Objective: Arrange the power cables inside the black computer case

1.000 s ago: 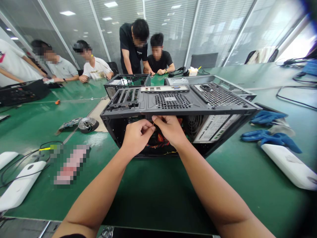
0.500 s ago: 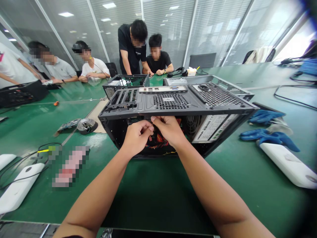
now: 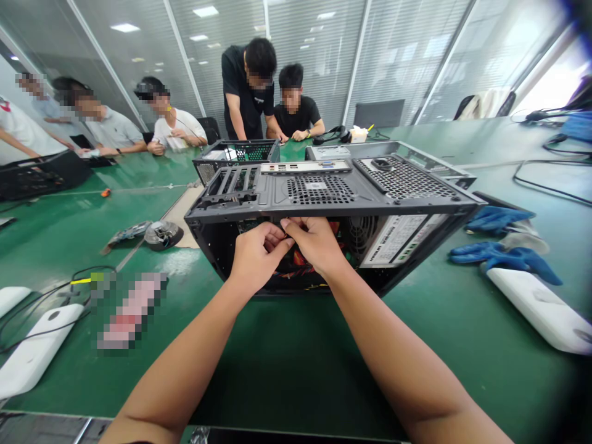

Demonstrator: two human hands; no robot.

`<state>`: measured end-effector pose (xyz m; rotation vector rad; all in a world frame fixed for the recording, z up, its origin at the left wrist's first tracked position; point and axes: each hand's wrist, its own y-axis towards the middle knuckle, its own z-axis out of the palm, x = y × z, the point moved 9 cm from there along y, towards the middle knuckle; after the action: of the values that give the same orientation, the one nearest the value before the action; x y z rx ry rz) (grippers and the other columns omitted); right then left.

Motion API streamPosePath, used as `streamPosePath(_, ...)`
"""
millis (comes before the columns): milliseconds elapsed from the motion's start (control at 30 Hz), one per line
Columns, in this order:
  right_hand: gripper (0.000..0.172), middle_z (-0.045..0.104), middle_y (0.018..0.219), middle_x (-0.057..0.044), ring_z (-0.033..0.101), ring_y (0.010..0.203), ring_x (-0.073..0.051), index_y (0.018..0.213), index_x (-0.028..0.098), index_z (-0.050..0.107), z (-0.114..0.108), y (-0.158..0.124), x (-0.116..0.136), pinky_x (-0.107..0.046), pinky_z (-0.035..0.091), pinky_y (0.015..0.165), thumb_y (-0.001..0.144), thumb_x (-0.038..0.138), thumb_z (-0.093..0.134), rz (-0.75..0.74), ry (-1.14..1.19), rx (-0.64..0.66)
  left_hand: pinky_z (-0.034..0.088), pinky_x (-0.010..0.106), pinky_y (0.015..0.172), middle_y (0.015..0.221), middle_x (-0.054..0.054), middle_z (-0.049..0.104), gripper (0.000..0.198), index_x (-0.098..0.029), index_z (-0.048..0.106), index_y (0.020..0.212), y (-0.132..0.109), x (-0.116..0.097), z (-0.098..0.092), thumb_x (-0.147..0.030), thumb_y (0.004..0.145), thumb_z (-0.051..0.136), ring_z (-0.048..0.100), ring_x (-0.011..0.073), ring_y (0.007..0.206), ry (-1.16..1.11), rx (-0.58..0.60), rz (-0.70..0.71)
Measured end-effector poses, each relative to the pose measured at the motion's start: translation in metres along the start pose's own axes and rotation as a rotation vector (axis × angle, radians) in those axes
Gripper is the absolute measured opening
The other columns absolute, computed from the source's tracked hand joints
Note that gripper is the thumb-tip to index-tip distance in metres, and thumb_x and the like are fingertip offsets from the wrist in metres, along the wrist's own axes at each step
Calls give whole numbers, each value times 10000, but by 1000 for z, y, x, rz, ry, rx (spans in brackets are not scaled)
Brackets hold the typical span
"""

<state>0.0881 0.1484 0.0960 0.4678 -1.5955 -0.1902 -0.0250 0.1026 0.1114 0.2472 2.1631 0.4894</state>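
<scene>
A black computer case [image 3: 272,209] stands on the green table with its perforated rear panel facing up and its open side towards me. My left hand [image 3: 259,251] and my right hand [image 3: 317,240] meet at that opening, fingertips pinched close together. What they pinch is small and mostly hidden by the fingers; I cannot make it out. Behind and below the hands, red and dark cables [image 3: 296,271] run inside the case. To the right of my right hand are a fan grille [image 3: 361,234] and the power supply [image 3: 393,240] with a white label.
Blue gloves [image 3: 504,253] and a white elongated device [image 3: 536,308] lie at right. At left are another white device [image 3: 41,351], cables, and a CPU cooler [image 3: 161,234]. More computer cases [image 3: 235,148] stand behind. Several people work across the green table [image 3: 296,357].
My left thumb has shifted slightly right, closer to my right fingers. Both hands otherwise stay at the case opening, and the case has not visibly moved.
</scene>
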Motion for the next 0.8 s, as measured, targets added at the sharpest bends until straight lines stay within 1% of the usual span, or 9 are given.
streamPosePath(167,286,472,582,19,421,560,-124,591,187,526,0,-1,1,-273,337,551,820,353,567,-5,-8,4,442,220,551,637,-17,649,95,-170,627,736,0,1,-2,-256,763,657,576,103,550,24,-8,-7)
streamPosePath(300,291,489,591,13,437,573,-131,602,186,538,1,-2,3,-275,346,558,819,377,571,2,-5,10,394,223,535,610,-28,633,90,-171,635,746,0,-1,-3,-229,804,598,550,98,529,101,-2,17)
streamPosePath(433,293,507,623,4,451,599,-137,610,188,533,3,-2,4,-274,358,568,818,391,573,-5,13,20,362,227,520,568,-41,604,114,-173,630,756,1,-3,-1,-209,830,552,520,98,503,137,32,44)
streamPosePath(633,276,489,641,12,451,616,-136,646,189,536,3,-1,3,-274,376,610,828,396,558,-14,23,32,363,224,535,573,-45,604,112,-177,627,767,2,-6,0,-187,836,539,525,98,519,143,58,53)
streamPosePath(800,314,424,598,29,391,574,-121,603,198,483,3,-2,4,-264,337,563,822,410,559,-1,27,29,381,223,541,593,-40,602,79,-175,614,757,1,-7,-1,-195,815,565,522,95,521,123,41,55)
